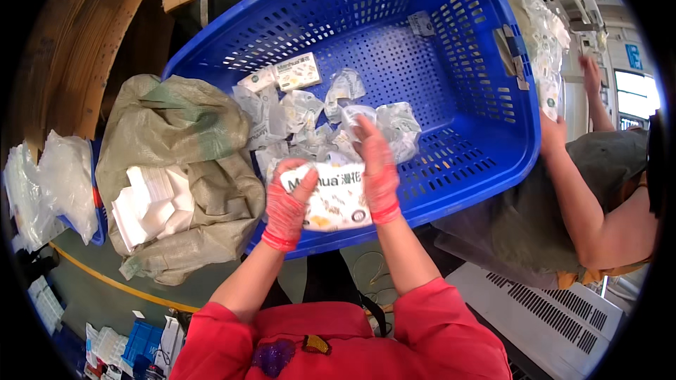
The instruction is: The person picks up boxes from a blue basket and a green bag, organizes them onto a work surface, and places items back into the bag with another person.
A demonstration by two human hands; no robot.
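Observation:
A white printed tissue pack (pixel 331 204) is held up over the near rim of a large blue plastic basket (pixel 296 248). My left hand (pixel 290 200), in a red and white knit glove, is closed on its left end with the thumb on the front. My right hand (pixel 378 172), gloved alike and slightly blurred, is at the pack's right end with fingers stretched out and apart. Beyond the hands, crumpled clear plastic wrappers (pixel 303 109) lie in the basket. Near them are another tissue pack (pixel 298 72) and a loose wrapper (pixel 421 24) by the far wall.
Left of the basket stands an olive woven sack (pixel 176 109) with folded white paper pieces (pixel 151 204). Flattened cardboard (pixel 88 49) leans behind it, with clear plastic bags (pixel 67 183) nearby. At right, a co-worker's arm (pixel 574 190) reaches toward plastic-wrapped packs (pixel 546 56).

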